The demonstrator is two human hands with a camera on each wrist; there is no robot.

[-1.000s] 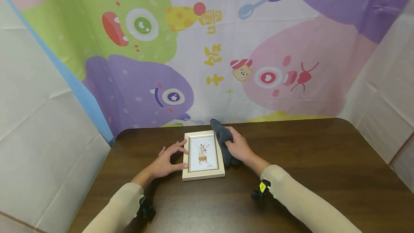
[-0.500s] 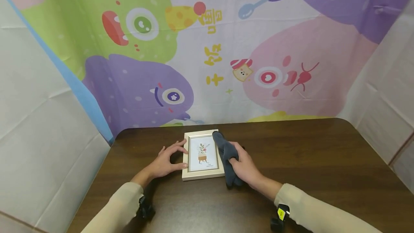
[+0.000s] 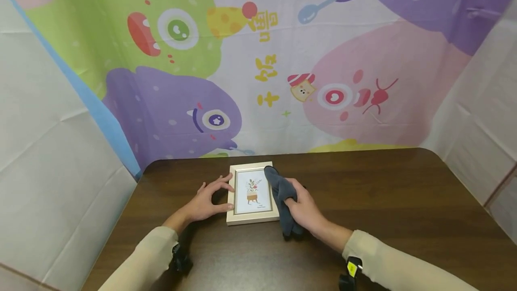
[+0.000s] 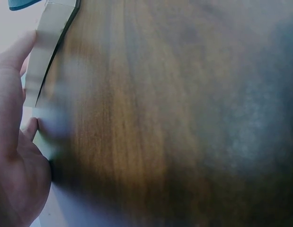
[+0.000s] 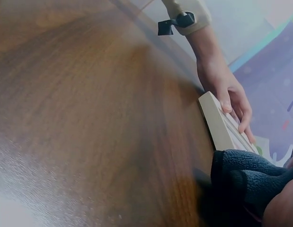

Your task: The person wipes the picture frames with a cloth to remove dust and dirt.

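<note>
A cream picture frame (image 3: 252, 218) lies face up on the brown table, showing a potted-plant print under its glazing. My left hand (image 3: 205, 203) is at its left side; thumb and fingertips, spread apart, rest on that border. The left wrist view catches the hand (image 4: 13, 156) beside the frame's edge (image 4: 44, 52). My right hand (image 3: 305, 203) grips a bunched dark grey cloth (image 3: 286, 192), which lies along the frame's right border and covers part of it. In the right wrist view, the folded cloth (image 5: 253, 172) overlaps the frame's near end.
The dark wood table (image 3: 387, 201) reaches back to a cartoon-print curtain (image 3: 274, 57). Pale panels (image 3: 52, 147) stand at both sides. Each sleeved forearm carries a black wrist camera (image 3: 348, 277).
My right hand has drawn the cloth down along the frame's right border toward me, mostly in the first half second. The left hand has stayed in place, and the frame has barely shifted.
</note>
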